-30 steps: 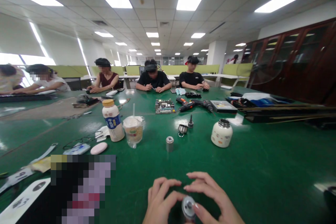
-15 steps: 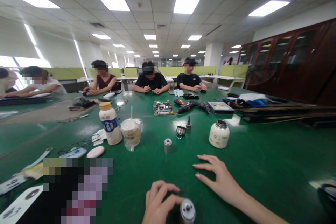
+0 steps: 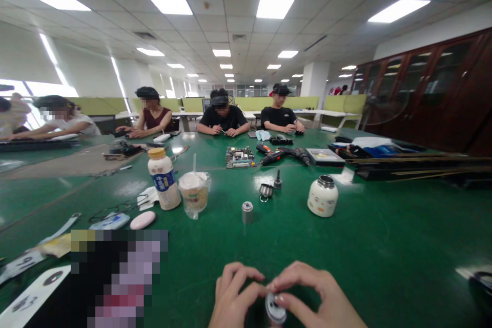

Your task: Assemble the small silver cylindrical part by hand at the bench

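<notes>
Both my hands meet at the bottom edge of the view over a small silver round metal part (image 3: pixel 275 310). My left hand (image 3: pixel 233 296) curls around its left side, fingers bent. My right hand (image 3: pixel 311 293) pinches the top of the part with its fingertips. On the green table (image 3: pixel 384 246) beyond stand a small metal cylinder (image 3: pixel 247 212), a metal ring piece (image 3: pixel 265 191), a dark cone-shaped piece (image 3: pixel 277 180) and a white round jar (image 3: pixel 323 196) with its top off.
A milk bottle (image 3: pixel 163 185) and a plastic cup with a straw (image 3: pixel 194 193) stand to the left, with a pink oval object (image 3: pixel 142 220) and cables. A circuit board (image 3: pixel 240 157), a power drill (image 3: pixel 282 155) and boxes lie farther back. Several people sit along the far side.
My right hand, stretched flat over the table half a second ago, has come back down onto the metal part. My left hand has stayed on it.
</notes>
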`<action>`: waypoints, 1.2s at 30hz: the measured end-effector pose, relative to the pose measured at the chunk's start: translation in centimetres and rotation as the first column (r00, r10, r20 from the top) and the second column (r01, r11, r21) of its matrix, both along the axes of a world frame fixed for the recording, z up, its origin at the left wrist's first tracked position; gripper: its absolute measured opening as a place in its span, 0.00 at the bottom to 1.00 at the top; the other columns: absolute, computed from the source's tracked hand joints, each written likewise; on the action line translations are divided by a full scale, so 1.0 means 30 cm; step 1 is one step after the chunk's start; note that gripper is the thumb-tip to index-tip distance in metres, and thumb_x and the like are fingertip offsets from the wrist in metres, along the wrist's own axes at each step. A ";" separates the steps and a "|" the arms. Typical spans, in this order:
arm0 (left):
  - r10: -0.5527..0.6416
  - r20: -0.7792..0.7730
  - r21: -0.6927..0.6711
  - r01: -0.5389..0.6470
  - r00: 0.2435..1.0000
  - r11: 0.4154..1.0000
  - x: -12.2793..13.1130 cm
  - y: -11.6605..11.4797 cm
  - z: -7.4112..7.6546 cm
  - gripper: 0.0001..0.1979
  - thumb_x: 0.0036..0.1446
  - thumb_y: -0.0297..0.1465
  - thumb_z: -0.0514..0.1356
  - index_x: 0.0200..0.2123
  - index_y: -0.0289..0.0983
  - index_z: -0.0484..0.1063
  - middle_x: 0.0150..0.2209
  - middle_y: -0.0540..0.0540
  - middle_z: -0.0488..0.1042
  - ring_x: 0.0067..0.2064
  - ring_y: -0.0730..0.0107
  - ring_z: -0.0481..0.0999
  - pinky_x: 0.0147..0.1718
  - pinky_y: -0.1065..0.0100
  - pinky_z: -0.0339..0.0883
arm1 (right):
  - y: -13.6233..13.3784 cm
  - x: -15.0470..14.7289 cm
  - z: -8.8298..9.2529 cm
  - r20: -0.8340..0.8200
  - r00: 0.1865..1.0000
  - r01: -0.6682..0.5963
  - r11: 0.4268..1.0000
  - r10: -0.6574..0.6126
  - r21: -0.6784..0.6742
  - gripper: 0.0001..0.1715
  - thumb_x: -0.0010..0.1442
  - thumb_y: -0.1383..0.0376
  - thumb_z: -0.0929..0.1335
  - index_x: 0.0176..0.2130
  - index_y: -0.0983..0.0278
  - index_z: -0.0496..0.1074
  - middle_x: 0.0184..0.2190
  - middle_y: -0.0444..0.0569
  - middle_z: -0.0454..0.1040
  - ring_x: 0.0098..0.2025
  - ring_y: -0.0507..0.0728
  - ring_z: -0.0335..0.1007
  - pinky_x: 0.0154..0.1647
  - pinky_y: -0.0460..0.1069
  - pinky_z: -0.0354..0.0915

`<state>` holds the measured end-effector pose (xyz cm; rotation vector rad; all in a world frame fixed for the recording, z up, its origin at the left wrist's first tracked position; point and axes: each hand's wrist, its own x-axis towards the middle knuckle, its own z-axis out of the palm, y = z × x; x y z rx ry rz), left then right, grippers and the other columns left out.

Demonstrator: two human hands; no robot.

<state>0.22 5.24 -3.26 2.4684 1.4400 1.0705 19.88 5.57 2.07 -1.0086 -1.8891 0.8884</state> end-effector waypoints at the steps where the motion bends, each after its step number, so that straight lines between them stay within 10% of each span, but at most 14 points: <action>1: -0.005 0.000 -0.004 0.005 1.000 1.000 -0.002 0.001 -0.001 0.16 0.49 0.48 0.70 0.35 0.45 0.79 0.42 0.46 0.79 0.44 0.54 0.71 0.42 0.58 0.66 | -0.004 -0.003 -0.001 0.003 1.000 -0.012 1.000 0.012 0.000 0.07 0.59 0.69 0.71 0.36 0.59 0.81 0.34 0.46 0.83 0.38 0.58 0.79 0.42 0.51 0.72; 10: -0.034 0.022 -0.050 0.035 0.999 0.998 -0.007 0.005 -0.004 0.15 0.49 0.47 0.71 0.38 0.47 0.79 0.42 0.47 0.79 0.45 0.54 0.71 0.41 0.59 0.66 | 0.004 -0.007 -0.009 0.023 0.997 -0.077 0.992 0.075 0.101 0.07 0.59 0.71 0.70 0.35 0.60 0.79 0.34 0.48 0.83 0.38 0.58 0.79 0.41 0.49 0.72; 16: -0.022 0.069 -0.074 0.027 0.997 0.997 0.001 -0.005 0.017 0.14 0.48 0.42 0.72 0.37 0.46 0.79 0.43 0.46 0.79 0.46 0.52 0.72 0.44 0.55 0.66 | 0.002 0.027 -0.081 0.005 0.991 0.130 0.970 -0.133 0.207 0.07 0.56 0.65 0.73 0.34 0.60 0.70 0.25 0.43 0.74 0.26 0.55 0.72 0.33 0.49 0.68; 24: -0.069 0.251 -0.097 0.096 0.966 0.991 -0.007 -0.013 0.077 0.13 0.48 0.35 0.71 0.40 0.44 0.79 0.51 0.41 0.74 0.53 0.48 0.68 0.52 0.48 0.63 | 0.029 0.043 -0.144 0.121 0.973 -0.203 0.978 0.197 0.043 0.29 0.51 0.62 0.71 0.53 0.62 0.66 0.46 0.55 0.75 0.47 0.64 0.73 0.49 0.56 0.69; 28: -0.078 0.243 -0.115 0.108 0.967 0.987 0.005 -0.013 0.136 0.04 0.53 0.31 0.69 0.32 0.48 0.83 0.49 0.44 0.74 0.53 0.50 0.67 0.52 0.48 0.64 | 0.015 0.016 -0.096 0.280 0.945 -0.160 0.986 0.169 -0.055 0.21 0.51 0.63 0.73 0.45 0.62 0.72 0.42 0.53 0.77 0.45 0.64 0.72 0.47 0.57 0.69; 36: 0.281 0.030 -0.039 -0.280 0.959 0.959 -0.108 0.110 0.129 0.07 0.52 0.32 0.71 0.32 0.54 0.84 0.48 0.46 0.76 0.51 0.47 0.66 0.48 0.44 0.62 | -0.005 0.008 -0.062 0.267 0.952 -0.123 0.987 0.147 -0.106 0.21 0.52 0.67 0.72 0.47 0.60 0.73 0.44 0.51 0.78 0.47 0.63 0.73 0.51 0.57 0.67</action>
